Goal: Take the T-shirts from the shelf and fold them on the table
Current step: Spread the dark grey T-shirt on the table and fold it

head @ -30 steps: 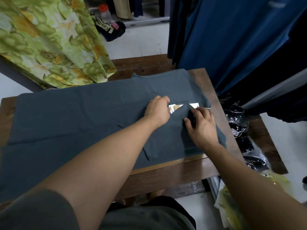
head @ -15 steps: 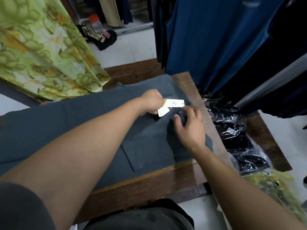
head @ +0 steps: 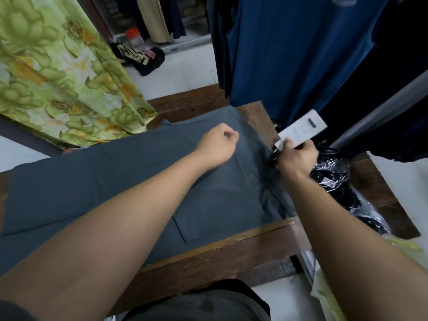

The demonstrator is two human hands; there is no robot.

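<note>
Pinching a stiff white tag [head: 302, 130] — right hand [head: 297, 156]; left hand [head: 218, 145] fisted on matte grey T-shirt [head: 115, 179].

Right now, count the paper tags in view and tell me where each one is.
2. A large white tag is pinched in the right hand at the grey T-shirt's right edge; a smaller tag peeks out just beneath it. Others may be hidden.

A dark wooden bench [head: 208, 258] stands on pale floor [head: 185, 70]; blue garments [head: 289, 54] hang past its far right corner, floral green cloth [head: 58, 72] by its far left.
</note>
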